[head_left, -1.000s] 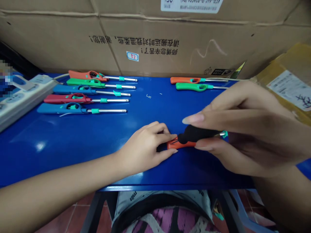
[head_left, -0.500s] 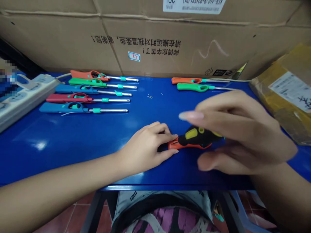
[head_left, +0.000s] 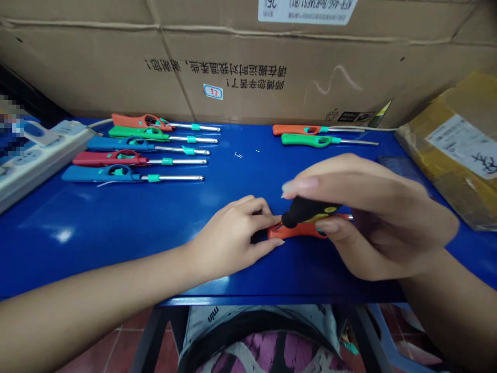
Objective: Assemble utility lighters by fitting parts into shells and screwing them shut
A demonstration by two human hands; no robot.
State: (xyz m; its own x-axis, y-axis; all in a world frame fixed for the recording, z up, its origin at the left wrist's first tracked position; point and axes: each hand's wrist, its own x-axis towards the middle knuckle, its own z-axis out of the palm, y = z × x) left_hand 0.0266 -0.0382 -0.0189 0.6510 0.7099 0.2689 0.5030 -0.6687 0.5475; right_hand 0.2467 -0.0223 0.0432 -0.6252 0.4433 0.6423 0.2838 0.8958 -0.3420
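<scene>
An orange stick lighter lies flat on the blue table in front of me. My left hand pinches its handle end against the table, fingers closed on it. My right hand grips a black and yellow screwdriver handle, whose tip end points at the lighter's handle. Most of the lighter's metal tube is hidden under my right hand.
Several stick lighters in orange, green, blue and red lie in a row at the back left. Another orange and green pair lies at the back right. A white power strip sits at left, a large cardboard box behind, a taped parcel at right.
My right hand has turned the screwdriver in its fingers: the yellow marks showed half a second ago and now face mostly away. My left hand and the lighter have stayed put.
</scene>
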